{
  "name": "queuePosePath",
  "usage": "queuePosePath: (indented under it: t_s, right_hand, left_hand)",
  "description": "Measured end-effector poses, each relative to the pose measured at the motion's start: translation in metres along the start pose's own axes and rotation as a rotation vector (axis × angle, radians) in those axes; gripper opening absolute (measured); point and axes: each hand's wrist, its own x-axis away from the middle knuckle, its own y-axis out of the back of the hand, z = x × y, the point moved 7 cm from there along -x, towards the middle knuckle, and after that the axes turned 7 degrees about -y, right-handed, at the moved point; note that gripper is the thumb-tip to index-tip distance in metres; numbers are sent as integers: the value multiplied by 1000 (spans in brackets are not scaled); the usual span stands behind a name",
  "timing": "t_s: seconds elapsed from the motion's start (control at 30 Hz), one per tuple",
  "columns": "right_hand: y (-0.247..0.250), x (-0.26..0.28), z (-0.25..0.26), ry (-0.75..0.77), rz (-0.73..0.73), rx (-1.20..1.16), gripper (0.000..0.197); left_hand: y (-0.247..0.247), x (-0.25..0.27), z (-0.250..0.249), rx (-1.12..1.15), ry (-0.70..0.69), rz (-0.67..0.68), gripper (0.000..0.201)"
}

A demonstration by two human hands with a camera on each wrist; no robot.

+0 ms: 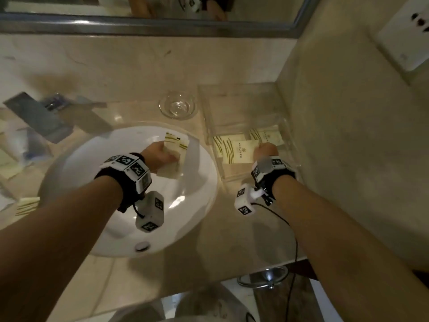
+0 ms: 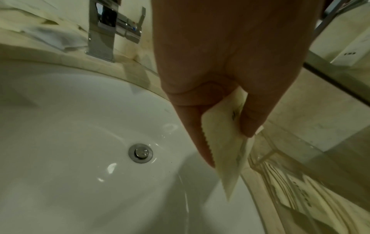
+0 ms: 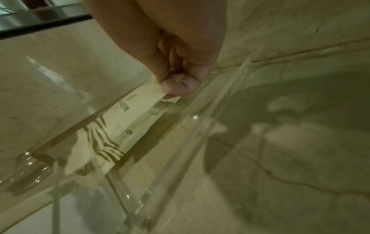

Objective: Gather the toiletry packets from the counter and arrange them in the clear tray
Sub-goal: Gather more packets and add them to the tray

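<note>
My left hand (image 1: 160, 156) holds a small stack of cream packets (image 1: 176, 147) with olive stripes above the white sink; in the left wrist view thumb and fingers (image 2: 202, 134) pinch the stack of packets (image 2: 226, 142). The clear tray (image 1: 243, 96) sits on the counter to the right of the sink, against the side wall. My right hand (image 1: 267, 149) reaches into it and pinches the edge of a cream packet (image 1: 241, 151); the wrist view shows the fingertips (image 3: 174, 88) on that packet (image 3: 130, 117). Other packets (image 1: 267, 135) lie flat in the tray.
A white sink (image 1: 116, 205) with a drain (image 2: 140, 153) lies under my left arm. A chrome faucet (image 1: 39, 117) stands to its left, a glass dish (image 1: 177, 106) behind it. More packets (image 1: 25, 205) lie at the counter's left edge. A marble wall (image 1: 348, 135) borders the tray.
</note>
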Motion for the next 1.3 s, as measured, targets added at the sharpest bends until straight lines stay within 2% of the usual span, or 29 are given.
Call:
queuePosePath:
  t_s: [0.03,0.07,0.13,0.2,0.23,0.3,0.43,0.63,0.67,0.73,0.77,0.83,0.93,1.0,1.2,1.3]
  right_hand:
    - [2,4,-1,-78,-18,-37,33]
    - [-3,-2,5,0,-63,166,31]
    - [-12,-14,18,117,-114,309,34]
    - [-16,-26,13,20,-44,180,36]
    - [-20,-35,9,-57,17,-32,36]
    - [-23,-43,12,-40,72,-236,37]
    - [-25,-51,24,-11,50,-278,33]
    - [-3,-29,25,20,-119,-179,34]
    - [1,-24,25,36,-155,-139,35]
    - [6,-13,32,117,-191,-83,38]
    - [5,-7,37,179,-164,-80,42]
    - [-3,5,46,243,16,-163,53]
    - [-20,27,51,147,367,-322,66]
    - [-26,41,57,133,501,-370,61]
    - [-35,58,63,111,740,-557,8]
    - [-30,50,63,121,652,-603,18]
  left_hand:
    - [-6,-3,-1,22,-1,28,13]
    - [-10,-5,-2,37,-3,51,15]
    - [-17,-10,-3,52,-6,94,18]
    - [-18,-14,0,44,-11,101,32]
    - [-17,-18,1,37,-15,89,38]
    - [-14,-24,3,32,-36,54,42]
    - [-8,-26,0,19,-41,10,57]
    - [-7,-28,-20,-40,-104,6,28]
    - [-6,-28,-24,-74,-128,-2,20]
    - [-5,-31,-31,-105,-167,-6,17]
    - [-6,-33,-34,-106,-185,-6,17]
    - [-6,-35,-43,-117,-242,-23,19]
    - [-5,-36,-55,-188,-321,-87,16]
    - [-8,-34,-64,-247,-389,-104,24]
    - [-18,-31,-81,-252,-473,-127,31]
    - [-16,-36,-81,-344,-503,-171,51]
